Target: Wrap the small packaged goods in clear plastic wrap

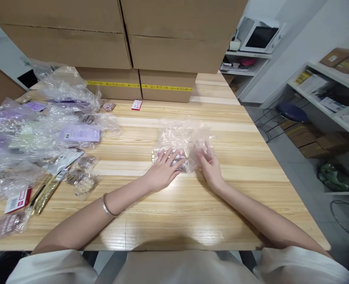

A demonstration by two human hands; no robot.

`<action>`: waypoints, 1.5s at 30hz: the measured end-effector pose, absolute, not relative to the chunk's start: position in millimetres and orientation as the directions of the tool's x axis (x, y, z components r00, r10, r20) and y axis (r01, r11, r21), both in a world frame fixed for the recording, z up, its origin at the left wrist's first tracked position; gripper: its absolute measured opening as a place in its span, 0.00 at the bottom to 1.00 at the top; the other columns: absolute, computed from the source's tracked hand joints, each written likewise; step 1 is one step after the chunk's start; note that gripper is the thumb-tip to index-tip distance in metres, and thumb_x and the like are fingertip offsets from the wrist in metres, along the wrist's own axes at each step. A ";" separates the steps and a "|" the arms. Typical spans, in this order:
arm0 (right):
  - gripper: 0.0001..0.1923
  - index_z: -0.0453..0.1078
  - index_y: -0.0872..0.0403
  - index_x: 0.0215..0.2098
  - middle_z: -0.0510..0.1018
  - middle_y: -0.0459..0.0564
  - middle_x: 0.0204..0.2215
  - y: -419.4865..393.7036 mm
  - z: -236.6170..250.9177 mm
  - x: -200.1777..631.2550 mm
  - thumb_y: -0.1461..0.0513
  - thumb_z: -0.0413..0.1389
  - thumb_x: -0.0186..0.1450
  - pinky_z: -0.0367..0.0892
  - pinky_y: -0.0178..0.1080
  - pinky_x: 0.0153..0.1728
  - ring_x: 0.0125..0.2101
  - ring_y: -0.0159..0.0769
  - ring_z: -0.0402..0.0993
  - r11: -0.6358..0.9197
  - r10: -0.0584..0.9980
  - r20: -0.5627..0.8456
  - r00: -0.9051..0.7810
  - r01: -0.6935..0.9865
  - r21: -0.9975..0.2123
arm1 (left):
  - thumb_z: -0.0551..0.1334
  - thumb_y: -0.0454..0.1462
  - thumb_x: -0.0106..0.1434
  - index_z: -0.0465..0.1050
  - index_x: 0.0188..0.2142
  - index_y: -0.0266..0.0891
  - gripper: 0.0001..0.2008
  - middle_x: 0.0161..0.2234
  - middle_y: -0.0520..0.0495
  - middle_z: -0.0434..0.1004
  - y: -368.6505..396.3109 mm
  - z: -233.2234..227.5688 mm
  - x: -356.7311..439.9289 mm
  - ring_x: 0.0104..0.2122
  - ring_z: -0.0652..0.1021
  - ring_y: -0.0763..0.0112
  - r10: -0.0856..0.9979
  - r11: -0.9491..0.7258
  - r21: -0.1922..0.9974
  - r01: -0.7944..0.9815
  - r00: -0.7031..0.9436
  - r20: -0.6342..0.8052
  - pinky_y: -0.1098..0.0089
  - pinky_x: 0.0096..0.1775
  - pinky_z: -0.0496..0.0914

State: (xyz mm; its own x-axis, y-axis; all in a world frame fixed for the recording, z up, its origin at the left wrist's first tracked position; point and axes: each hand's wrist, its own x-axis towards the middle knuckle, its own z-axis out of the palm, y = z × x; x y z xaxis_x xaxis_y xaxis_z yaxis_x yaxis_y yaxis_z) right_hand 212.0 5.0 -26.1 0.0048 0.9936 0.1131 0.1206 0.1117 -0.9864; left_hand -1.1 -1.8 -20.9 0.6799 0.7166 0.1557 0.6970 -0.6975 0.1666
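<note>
A clear plastic bag (174, 133) lies crumpled in the middle of the wooden table. Small foil-like packets (155, 155) show at its near left part, mostly covered by my left hand (163, 170). That hand lies flat with its fingers spread, pressing on the packets and the bag. My right hand (210, 167) is at the bag's right side, its fingers curled and pinching the clear plastic. Some of its fingertips are seen through or behind the film, slightly blurred.
A heap of clear-bagged goods (44, 134) with a lilac packet (80, 133) covers the table's left side. Stacked cardboard boxes (165, 51) stand along the back. A small red-and-white box (136, 105) lies before them. Shelves with a microwave (261, 36) are beyond, right.
</note>
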 end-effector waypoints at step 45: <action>0.28 0.68 0.54 0.24 0.71 0.45 0.20 44.2 -2.1 198.8 0.40 0.51 0.66 0.61 0.37 0.26 0.24 0.34 0.66 0.192 0.925 -0.016 -0.378 0.506 -0.841 | 0.51 0.47 0.71 0.73 0.33 0.36 0.20 0.27 0.51 0.73 32.7 -1.1 -51.3 0.30 0.75 0.67 0.962 -0.224 0.763 0.606 0.263 0.073 0.68 0.36 0.70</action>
State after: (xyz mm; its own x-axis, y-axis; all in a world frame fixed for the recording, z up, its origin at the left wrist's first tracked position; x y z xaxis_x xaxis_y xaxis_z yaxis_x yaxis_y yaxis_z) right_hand 198.8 44.2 -2.1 -0.3784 0.9255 -0.0164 0.5062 0.1921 -0.8408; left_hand -51.3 32.7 -1.1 0.2635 0.9619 0.0728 0.6061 -0.2237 0.7633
